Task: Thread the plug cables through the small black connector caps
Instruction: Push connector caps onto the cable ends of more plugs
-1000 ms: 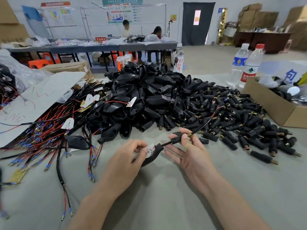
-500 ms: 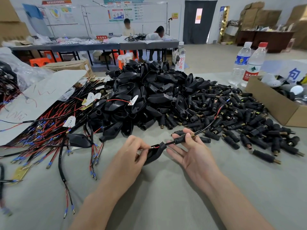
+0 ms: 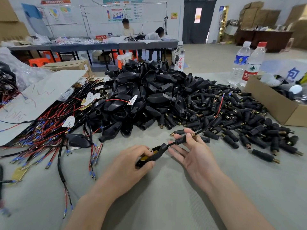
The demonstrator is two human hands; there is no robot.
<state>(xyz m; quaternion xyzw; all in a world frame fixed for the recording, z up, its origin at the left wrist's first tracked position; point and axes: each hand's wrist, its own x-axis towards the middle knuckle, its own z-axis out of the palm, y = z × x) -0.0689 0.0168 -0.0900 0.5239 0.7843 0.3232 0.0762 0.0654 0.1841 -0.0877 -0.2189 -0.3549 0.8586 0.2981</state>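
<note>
Two hands meet low over the grey tabletop (image 3: 166, 205), joined by one black cable (image 3: 206, 127).
Left hand (image 3: 131, 163) curls round a plug shell (image 3: 153, 154); right hand (image 3: 196, 156), palm up, pinches a small connector cap (image 3: 181, 139) on that cable, just before the heap of caps (image 3: 240, 117).

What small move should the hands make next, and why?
Probably slide the small cap along the cable toward the plug housing: the right hand pinches the cap, already threaded, and bare cable shows between it and the housing that the left hand grips.
</note>
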